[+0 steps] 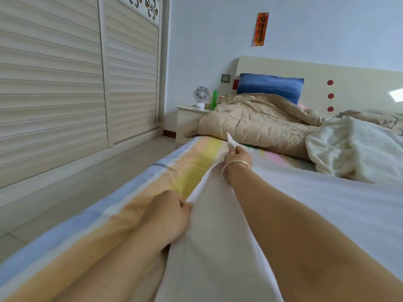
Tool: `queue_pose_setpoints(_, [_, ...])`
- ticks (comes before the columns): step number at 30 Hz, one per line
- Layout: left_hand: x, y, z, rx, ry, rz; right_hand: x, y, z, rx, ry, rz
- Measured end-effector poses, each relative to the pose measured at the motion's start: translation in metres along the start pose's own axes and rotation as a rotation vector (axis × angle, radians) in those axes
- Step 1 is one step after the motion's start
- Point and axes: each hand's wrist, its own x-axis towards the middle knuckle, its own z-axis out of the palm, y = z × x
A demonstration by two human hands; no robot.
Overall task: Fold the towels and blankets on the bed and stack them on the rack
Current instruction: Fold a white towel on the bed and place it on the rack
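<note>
Nearest the lens, both forearms run out over the bed (135, 199), with a white sheet (218, 247) draped between them. Left hand (172, 212) is clenched on the sheet's near left edge, fingers curled over the hem. Right hand (236, 155), bracelet (234, 170) at the wrist, pinches the far corner of the same edge, a small point of cloth standing up above the fingers. Sheet lies on the striped mattress cover, spreading right across the bed; the gripped edge runs away from me toward the headboard (316, 77), and I judge that line to be the long axis, though the far right side runs out of frame. Step in hand, as I read it: tensioning 1 edge before a fold. To do it well I'd keep both grips firm, pull the edge taut and straight, then carry it across to meet the opposite edge with corners matched. Still unfolded on the bed: a tan quilt (250, 123) near the blue pillow (270, 86), and a fluffy white blanket (353, 149) at right. No rack in view.
</note>
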Motion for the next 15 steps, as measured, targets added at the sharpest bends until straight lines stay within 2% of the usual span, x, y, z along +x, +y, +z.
queue_pose_setpoints(3, [0.005,-0.004,0.007,-0.064,-0.005,-0.009,0.005,0.024,0.021,-0.015,-0.066,-0.012])
queue_pose_setpoints(5, [0.007,-0.005,0.009,-0.076,0.011,-0.013,0.011,0.027,0.029,0.022,-0.193,-0.028])
queue_pose_setpoints(7, [0.007,-0.006,0.011,-0.080,0.030,-0.013,0.012,0.028,0.037,-0.167,-0.340,-0.076])
queue_pose_setpoints(9, [0.007,-0.008,0.014,-0.089,0.045,-0.019,0.012,0.031,0.043,-0.392,-0.371,-0.130])
queue_pose_setpoints(10, [0.008,-0.008,0.015,-0.094,0.051,-0.021,0.015,0.034,0.045,-0.411,-0.367,-0.133])
queue_pose_setpoints(11, [0.009,-0.009,0.017,-0.099,0.062,-0.017,0.015,0.035,0.044,-0.372,-0.358,-0.134])
queue_pose_setpoints(14, [0.011,-0.014,0.020,-0.087,0.116,-0.009,0.004,0.026,0.035,-0.060,-0.335,-0.108])
queue_pose_setpoints(15, [0.012,-0.018,0.021,-0.087,0.132,-0.009,-0.003,0.021,0.029,-0.040,-0.350,-0.126])
